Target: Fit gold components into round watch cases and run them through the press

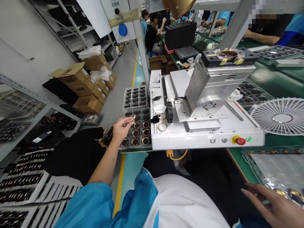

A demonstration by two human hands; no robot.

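My left hand (122, 128) pinches a small gold-rimmed watch case (134, 117), seen nearly edge-on, between thumb and fingertips. It is above a black tray (142, 117) whose compartments hold several round black watch cases with gold rims (135, 141). At the lower right, my right hand (276, 202) has its fingers apart, with nothing visible between them. Beside it lies a clear plastic tray (275, 167), with gold-rimmed round parts (295, 193) partly hidden by the hand. Two gold rings (162, 127) lie on the white machine base to the right of my left hand.
A white machine (180, 141) with a metal fixture (209, 88) and a red stop button (240, 141) stands ahead. A round white fan (281, 117) is on the green bench at right. Another tray (135, 97), cardboard boxes (79, 84) and shelving lie left. Co-workers sit behind.
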